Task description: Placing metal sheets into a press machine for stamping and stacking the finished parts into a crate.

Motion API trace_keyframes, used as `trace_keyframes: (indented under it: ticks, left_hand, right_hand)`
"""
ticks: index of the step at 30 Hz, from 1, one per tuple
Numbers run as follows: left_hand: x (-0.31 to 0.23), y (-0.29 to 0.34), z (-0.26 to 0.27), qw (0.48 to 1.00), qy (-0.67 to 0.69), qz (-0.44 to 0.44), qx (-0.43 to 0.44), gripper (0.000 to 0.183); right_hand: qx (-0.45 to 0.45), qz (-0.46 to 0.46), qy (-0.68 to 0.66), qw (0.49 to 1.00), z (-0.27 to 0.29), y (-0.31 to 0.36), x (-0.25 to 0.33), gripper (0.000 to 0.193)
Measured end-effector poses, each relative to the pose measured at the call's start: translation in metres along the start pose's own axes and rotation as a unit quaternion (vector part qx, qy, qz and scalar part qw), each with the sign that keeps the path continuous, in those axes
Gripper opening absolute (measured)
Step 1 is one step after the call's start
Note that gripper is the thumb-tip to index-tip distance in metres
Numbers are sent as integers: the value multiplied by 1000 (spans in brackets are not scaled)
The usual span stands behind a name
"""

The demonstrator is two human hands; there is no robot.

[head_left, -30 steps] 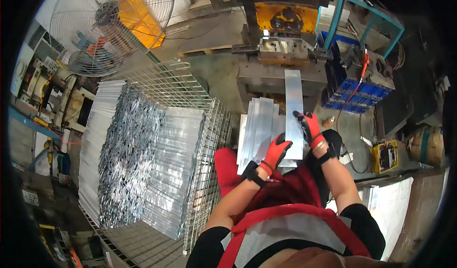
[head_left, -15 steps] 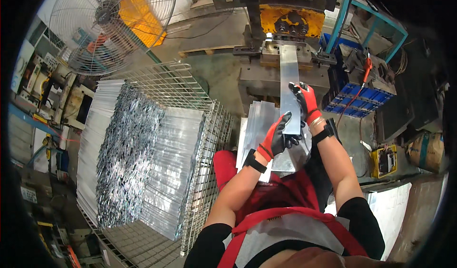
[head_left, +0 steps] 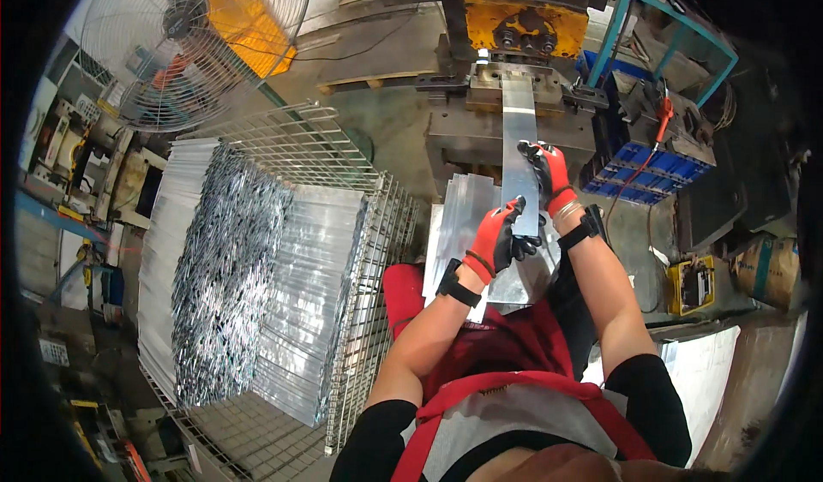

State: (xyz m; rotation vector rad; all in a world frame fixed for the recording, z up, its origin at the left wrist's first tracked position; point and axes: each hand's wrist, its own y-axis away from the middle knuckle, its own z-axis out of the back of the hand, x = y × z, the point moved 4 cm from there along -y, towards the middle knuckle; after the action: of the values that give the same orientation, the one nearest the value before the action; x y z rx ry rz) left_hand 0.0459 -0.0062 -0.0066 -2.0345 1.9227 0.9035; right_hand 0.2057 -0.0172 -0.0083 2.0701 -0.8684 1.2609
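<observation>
Both my hands wear red and black gloves and grip one long flat metal strip [head_left: 519, 139]. Its far end lies on the die block [head_left: 486, 83] of a press with a yellow ram [head_left: 482, 29]. My left hand [head_left: 500, 238] is closed on the strip's near end, at its left edge. Farther along, my right hand [head_left: 549, 173] holds the right edge between thumb and fingers. Below the strip, by my lap, several loose metal strips [head_left: 461, 225] lie stacked to the left of my left hand. Part of that pile is hidden by my hands.
A wire mesh cage [head_left: 377, 251] full of stacked metal strips [head_left: 313, 285] stands at my left. Behind it is a large floor fan [head_left: 184, 19]. Blue crates [head_left: 630, 178] with metal parts and a teal frame [head_left: 673, 41] stand right of the press. A yellow basket [head_left: 691, 285] is farther right.
My hands and the strip have shifted very slightly away from me toward the press. Both hands keep their grip, and the view has tilted a little.
</observation>
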Motion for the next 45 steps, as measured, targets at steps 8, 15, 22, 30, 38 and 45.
trace_keyframes:
  ticks: [8,15,22,30,38,45]
  left_hand:
    - [7,-6,13,1000,20,-22,-10,35]
    - [5,-3,13,1000,-10,24,5,36]
    - [9,6,18,999,-2,-33,15,35]
    - [-53,85,18,600,-778,-118,-147,34]
    - [-102,105,-23,456,-732,-408,-299,63]
    - [14,26,85,965,-225,-120,-64,50]
  right_hand:
    - [15,43,-14,999,4,-4,-3,12]
    - [-55,-6,101,993,-4,8,9,11]
    - [15,45,118,992,3,19,5,22]
    - [35,449,703,551,-32,129,100,68]
    - [156,381,687,599,-8,112,84,24]
    - [30,159,232,959,39,23,23,15]
